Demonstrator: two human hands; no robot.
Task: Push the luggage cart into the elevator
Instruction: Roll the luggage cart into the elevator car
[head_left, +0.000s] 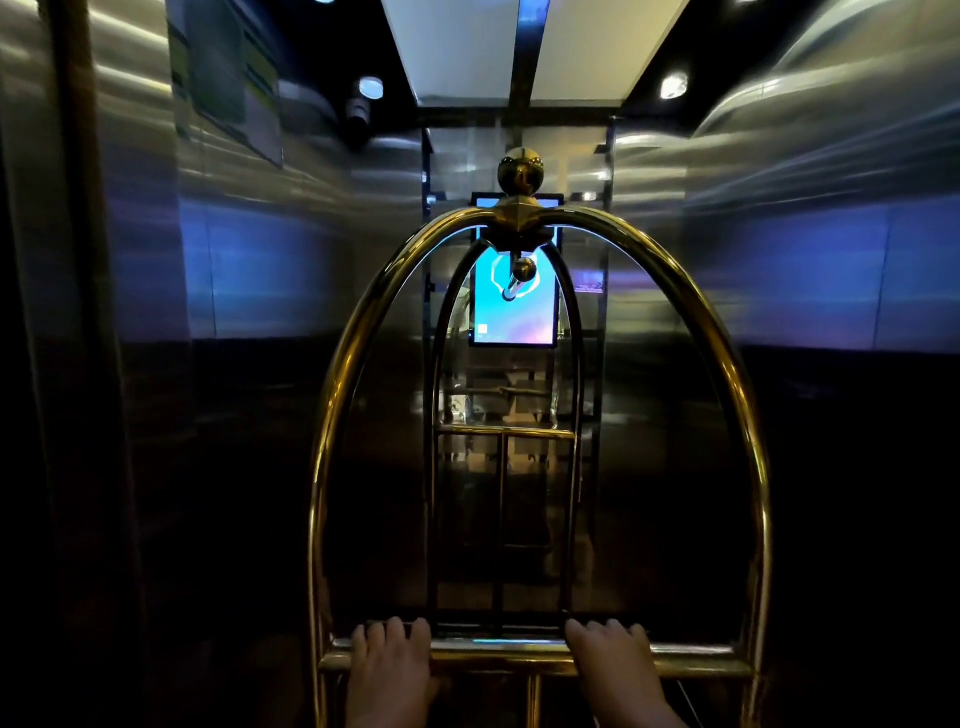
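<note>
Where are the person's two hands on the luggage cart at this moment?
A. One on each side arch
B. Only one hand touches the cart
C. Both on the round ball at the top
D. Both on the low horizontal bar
D: the left hand and right hand both curl over the horizontal bar of the luggage cart.

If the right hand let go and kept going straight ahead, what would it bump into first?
Probably the dark inner arch of the luggage cart, just beyond the right hand on the gold bar. It might slip past towards the elevator's back wall; depth is unclear.
</note>
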